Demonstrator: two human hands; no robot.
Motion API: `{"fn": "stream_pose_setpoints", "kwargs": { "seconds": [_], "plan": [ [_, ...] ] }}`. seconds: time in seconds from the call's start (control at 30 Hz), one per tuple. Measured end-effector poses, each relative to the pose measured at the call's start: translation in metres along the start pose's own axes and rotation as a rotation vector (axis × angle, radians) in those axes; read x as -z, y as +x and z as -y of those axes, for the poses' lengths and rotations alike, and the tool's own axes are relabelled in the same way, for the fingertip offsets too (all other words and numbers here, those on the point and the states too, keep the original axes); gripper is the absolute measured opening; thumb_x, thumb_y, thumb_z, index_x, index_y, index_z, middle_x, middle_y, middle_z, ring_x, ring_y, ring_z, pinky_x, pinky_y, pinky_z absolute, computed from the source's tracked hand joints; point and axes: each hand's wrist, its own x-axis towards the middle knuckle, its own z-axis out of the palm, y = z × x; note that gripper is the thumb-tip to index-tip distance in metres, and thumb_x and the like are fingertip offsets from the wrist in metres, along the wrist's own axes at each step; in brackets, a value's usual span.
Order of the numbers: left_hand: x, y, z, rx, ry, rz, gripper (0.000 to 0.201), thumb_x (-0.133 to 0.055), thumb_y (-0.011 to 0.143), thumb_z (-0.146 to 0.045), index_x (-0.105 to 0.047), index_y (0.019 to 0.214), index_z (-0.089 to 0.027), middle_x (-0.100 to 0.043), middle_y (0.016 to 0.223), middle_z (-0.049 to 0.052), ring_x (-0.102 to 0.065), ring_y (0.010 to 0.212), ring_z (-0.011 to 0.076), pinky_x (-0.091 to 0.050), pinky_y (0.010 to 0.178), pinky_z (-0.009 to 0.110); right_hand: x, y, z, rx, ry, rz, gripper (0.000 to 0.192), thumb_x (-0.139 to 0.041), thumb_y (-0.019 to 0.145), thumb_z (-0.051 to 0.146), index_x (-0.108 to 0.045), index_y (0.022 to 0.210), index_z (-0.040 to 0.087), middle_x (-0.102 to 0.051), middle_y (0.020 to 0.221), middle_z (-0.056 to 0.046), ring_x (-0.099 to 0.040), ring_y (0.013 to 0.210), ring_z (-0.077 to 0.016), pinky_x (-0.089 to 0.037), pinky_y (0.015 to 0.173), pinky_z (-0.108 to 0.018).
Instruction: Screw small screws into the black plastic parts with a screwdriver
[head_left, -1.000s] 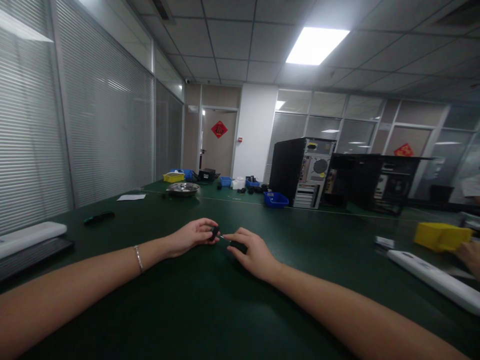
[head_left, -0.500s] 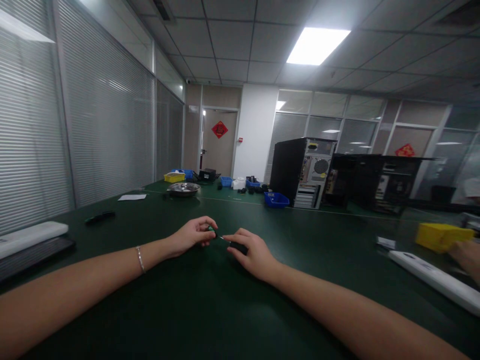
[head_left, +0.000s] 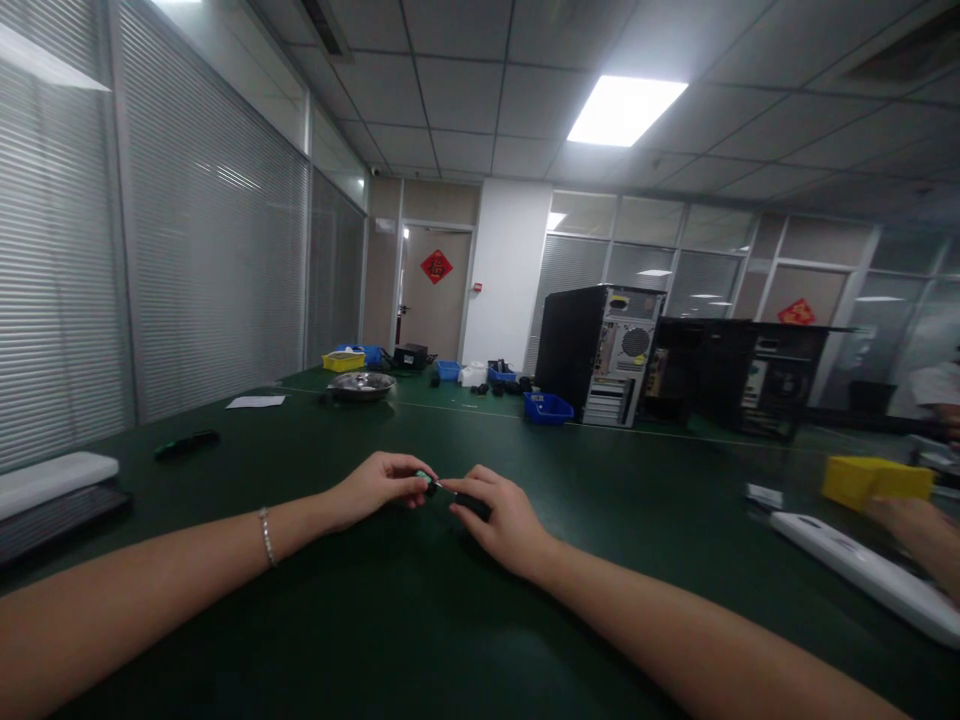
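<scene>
- The left hand (head_left: pixel 375 487) pinches a small dark part with a green spot (head_left: pixel 427 481) between thumb and fingertips, fingers curled tight around it, just above the table (head_left: pixel 420 620).
- The right hand (head_left: pixel 501 512) rests on the table with its fingers closed over a small black object (head_left: pixel 474 501); a thin pale metal tip (head_left: pixel 442 486) reaches from it to the part in the left hand, so the two hands nearly touch.
- A silver bracelet (head_left: pixel 265 535) sits on the left wrist.
- Further out on the left lie a black pen-like tool (head_left: pixel 186 443), a white bar (head_left: pixel 56 478) and a dark flat slab (head_left: pixel 60 508).
- On the right, another person's hand (head_left: pixel 919 525) is beside a yellow bin (head_left: pixel 874 480) and a long white bar (head_left: pixel 862 572).
- At the far end stand a metal dish (head_left: pixel 362 385), a blue bin (head_left: pixel 547 407) and an open computer tower (head_left: pixel 600 352).
</scene>
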Motion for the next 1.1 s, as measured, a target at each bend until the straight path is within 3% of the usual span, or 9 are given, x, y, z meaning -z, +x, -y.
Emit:
{"fn": "stream_pose_setpoints", "kwargs": {
  "seconds": [0.3,0.77,0.97,1.1],
  "plan": [
    [-0.002,0.0,-0.001,-0.033,-0.04,0.045,0.032,-0.061,0.078,-0.032,-0.064,0.104,-0.013,-0.066,0.093,0.008,-0.061,0.08,0.0178,-0.048,0.078,0.034,-0.001,0.001,0.001,0.014,-0.041,0.003,0.036,-0.055,0.084,0.023,-0.056,0.12,0.032,-0.058,0.099,-0.002,-0.057,0.084,-0.0155,-0.046,0.074,-0.025],
    [-0.008,0.001,0.001,-0.02,-0.151,-0.046,0.033,-0.063,0.075,-0.036,-0.067,0.098,-0.013,-0.065,0.088,0.007,-0.058,0.071,0.0156,-0.046,0.07,0.031,0.002,0.002,0.007,0.023,-0.027,-0.024,0.03,-0.053,0.085,0.023,-0.058,0.114,0.027,-0.059,0.101,-0.003,-0.057,0.088,-0.0169,-0.046,0.078,-0.027],
    [0.001,0.002,0.001,-0.009,-0.14,-0.208,0.027,-0.057,0.077,-0.03,-0.067,0.095,-0.013,-0.061,0.098,0.009,-0.054,0.083,0.0179,-0.042,0.072,0.029,0.003,0.001,0.008,0.003,-0.019,-0.026,0.027,-0.052,0.085,0.025,-0.058,0.112,0.026,-0.059,0.101,-0.003,-0.058,0.088,-0.017,-0.046,0.076,-0.027],
    [0.006,0.004,0.006,0.026,-0.07,-0.156,0.023,-0.05,0.076,-0.021,-0.065,0.09,-0.011,-0.059,0.09,0.008,-0.051,0.079,0.0169,-0.039,0.067,0.027,0.003,0.0,0.006,0.002,-0.014,-0.031,0.026,-0.052,0.085,0.025,-0.058,0.11,0.026,-0.059,0.1,-0.003,-0.057,0.088,-0.0169,-0.045,0.076,-0.027]
  ]
}}
